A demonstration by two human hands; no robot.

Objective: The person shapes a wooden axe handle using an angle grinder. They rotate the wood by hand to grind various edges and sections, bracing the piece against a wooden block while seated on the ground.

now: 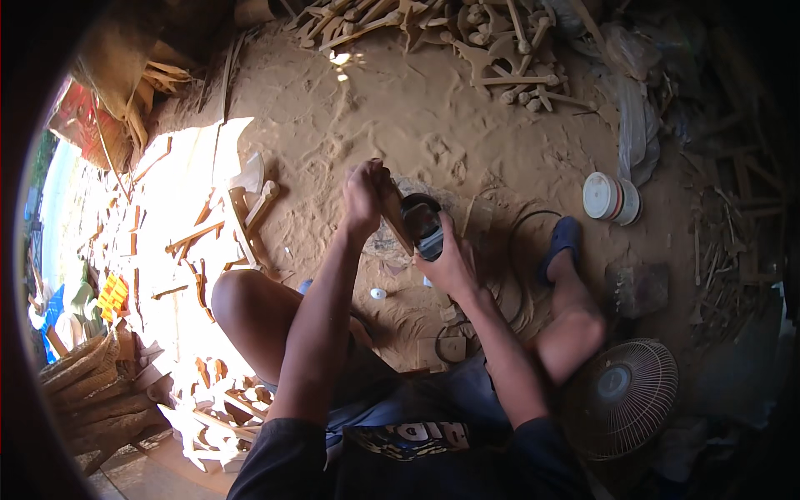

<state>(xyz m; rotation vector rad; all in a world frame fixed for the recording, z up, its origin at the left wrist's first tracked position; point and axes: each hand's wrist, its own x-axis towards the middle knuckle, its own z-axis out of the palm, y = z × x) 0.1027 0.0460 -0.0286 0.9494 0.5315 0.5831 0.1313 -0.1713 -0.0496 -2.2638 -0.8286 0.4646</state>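
Observation:
My left hand (364, 198) is closed round the upper end of a thin brown wooden piece (397, 222), which slants down toward my right hand. My right hand (452, 265) grips a dark, round-headed power tool (426, 225) that looks like an angle grinder with a disc. The disc side lies against or very close to the wooden piece; contact cannot be made out. My right fingers are partly hidden behind the tool. Below the hands, a small white round object (378, 293) lies on the dusty ground.
A black cable (518, 229) curves over the ground on the right. A fan (625, 387) lies by my right knee, with a white tub (602, 198) farther off. Carved wooden pieces (521, 62) are heaped at the far side, and more (221, 412) lie at the near left.

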